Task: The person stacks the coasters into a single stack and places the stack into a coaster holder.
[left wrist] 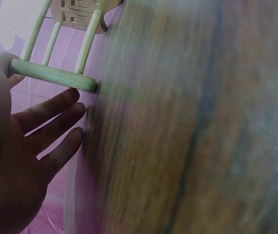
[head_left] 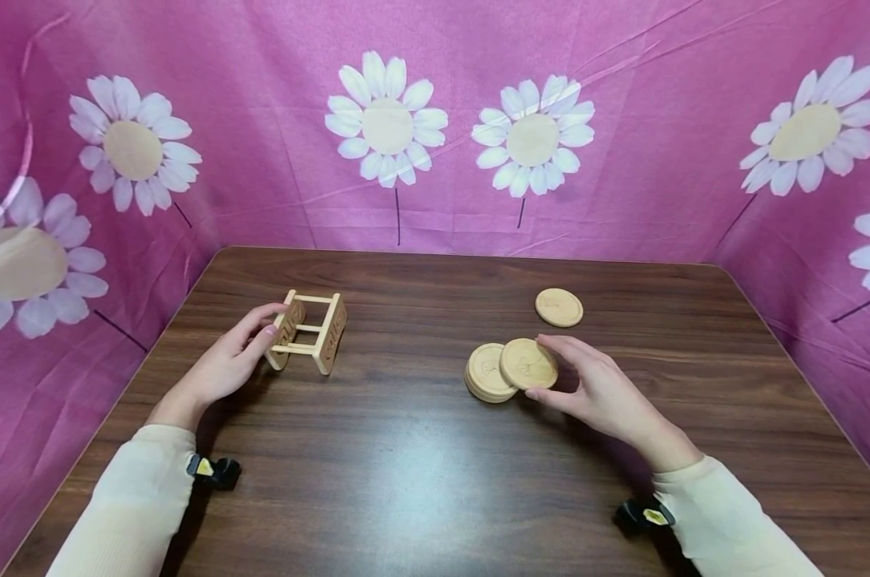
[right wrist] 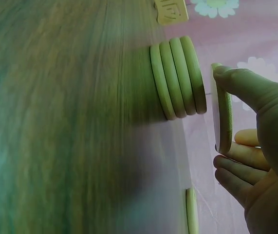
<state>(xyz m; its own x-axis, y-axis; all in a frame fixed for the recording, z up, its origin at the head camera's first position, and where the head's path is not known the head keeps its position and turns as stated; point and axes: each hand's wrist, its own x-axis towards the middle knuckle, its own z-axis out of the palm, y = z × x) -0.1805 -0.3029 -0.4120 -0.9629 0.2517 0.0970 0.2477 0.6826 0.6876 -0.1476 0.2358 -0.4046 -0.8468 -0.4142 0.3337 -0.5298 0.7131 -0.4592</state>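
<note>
To the left stands a wooden coaster holder (head_left: 306, 328) with carved end panels joined by thin rods. My left hand (head_left: 228, 361) pinches its near-left end panel (left wrist: 56, 75); the other fingers spread apart beside it. On the right, my right hand (head_left: 604, 393) holds a round wooden coaster (head_left: 528, 365) by its edge between thumb and fingers. The right wrist view shows this coaster (right wrist: 224, 114) just above and apart from a stack of several coasters (right wrist: 177, 80), overlapping the stack's right side (head_left: 487, 377) in the head view.
Another coaster (head_left: 559, 308) lies flat on the brown wooden table (head_left: 406, 449), behind the right hand. Pink cloth (head_left: 456, 216) with white flowers surrounds the table's back and sides. A small black camera (head_left: 218, 473) is strapped at the left wrist, another camera (head_left: 633, 517) at the right.
</note>
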